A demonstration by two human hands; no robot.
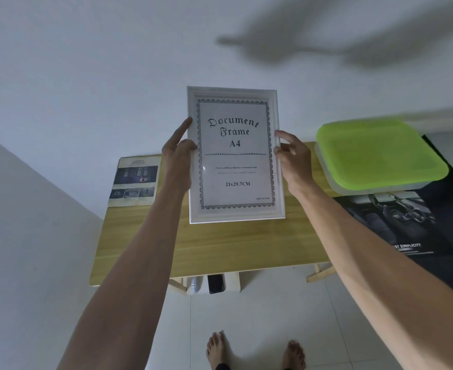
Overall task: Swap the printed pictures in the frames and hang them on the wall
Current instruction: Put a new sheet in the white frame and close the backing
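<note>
Above table (220, 244), white frame (236, 214) held upright against wall; left hand (178, 150) gripping left edge, index finger straight; right hand (293, 153) pinching right edge.

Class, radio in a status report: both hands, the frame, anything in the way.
Left hand and right hand grip white document frame by its sides, upright against wall. Stock insert inside. Nothing in the way.
</note>
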